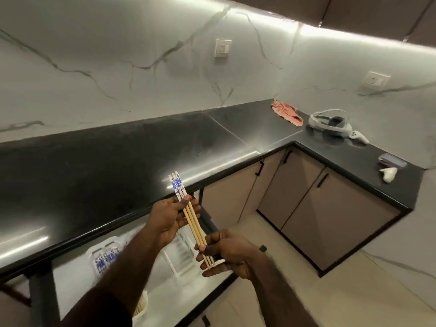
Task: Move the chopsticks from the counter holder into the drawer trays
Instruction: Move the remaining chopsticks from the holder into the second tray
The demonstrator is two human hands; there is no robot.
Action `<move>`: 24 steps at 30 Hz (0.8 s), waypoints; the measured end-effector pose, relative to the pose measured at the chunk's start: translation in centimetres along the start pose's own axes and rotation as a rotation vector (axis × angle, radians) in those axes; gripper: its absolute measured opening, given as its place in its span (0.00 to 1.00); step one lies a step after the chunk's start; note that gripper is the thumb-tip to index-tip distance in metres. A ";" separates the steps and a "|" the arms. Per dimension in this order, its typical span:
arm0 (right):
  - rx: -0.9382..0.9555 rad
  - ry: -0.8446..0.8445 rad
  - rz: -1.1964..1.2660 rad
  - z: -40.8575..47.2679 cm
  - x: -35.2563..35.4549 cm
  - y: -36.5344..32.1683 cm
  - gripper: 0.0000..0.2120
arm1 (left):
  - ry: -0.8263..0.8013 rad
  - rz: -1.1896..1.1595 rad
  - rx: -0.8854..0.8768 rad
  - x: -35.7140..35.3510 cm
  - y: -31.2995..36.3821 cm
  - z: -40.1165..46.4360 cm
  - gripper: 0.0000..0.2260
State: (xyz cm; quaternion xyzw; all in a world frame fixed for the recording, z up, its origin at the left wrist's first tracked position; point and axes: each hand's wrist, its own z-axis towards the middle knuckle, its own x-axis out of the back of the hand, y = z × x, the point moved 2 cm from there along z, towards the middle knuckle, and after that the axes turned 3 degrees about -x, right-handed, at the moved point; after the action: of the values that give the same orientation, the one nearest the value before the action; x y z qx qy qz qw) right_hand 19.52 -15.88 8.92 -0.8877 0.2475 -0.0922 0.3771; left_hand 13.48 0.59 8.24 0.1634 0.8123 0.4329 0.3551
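A small bundle of bamboo chopsticks point(192, 215) with blue-and-white patterned tops is held over the open drawer point(165, 286). My left hand point(169, 220) grips the bundle near its patterned end. My right hand point(226, 252) pinches the thin tips lower down. In the drawer, a white tray point(94, 252) at the left holds several chopsticks point(105, 259) with the same blue pattern; my left forearm hides part of it. A second white tray point(179, 258) lies under my hands. A white holder point(141, 308) with more chopsticks shows at the bottom, mostly hidden by my arm.
The black counter point(118, 166) runs in an L along the marble wall. On its far right lie a pink cloth point(286, 112), a white headset point(328, 122) with a controller point(358, 137), a flat case point(392, 160) and a white wad point(388, 174). Closed cabinet doors point(306, 199) stand below.
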 end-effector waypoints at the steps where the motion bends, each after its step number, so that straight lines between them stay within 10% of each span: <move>1: -0.009 0.002 -0.024 1.2 0.5 -0.6 0.10 | 0.010 0.004 0.009 0.0 0.0 0.9 0.10; 24: -0.397 -0.228 -0.482 16.7 6.7 2.0 0.09 | 0.413 -0.021 0.301 3.7 -13.5 9.0 0.09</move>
State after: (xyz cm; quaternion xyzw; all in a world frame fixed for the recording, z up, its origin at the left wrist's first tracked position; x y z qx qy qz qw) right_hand 30.43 -10.06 -4.28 -0.9815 -0.0006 -0.0286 0.1893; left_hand 17.96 0.26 -7.81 0.1142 0.9246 0.3275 0.1577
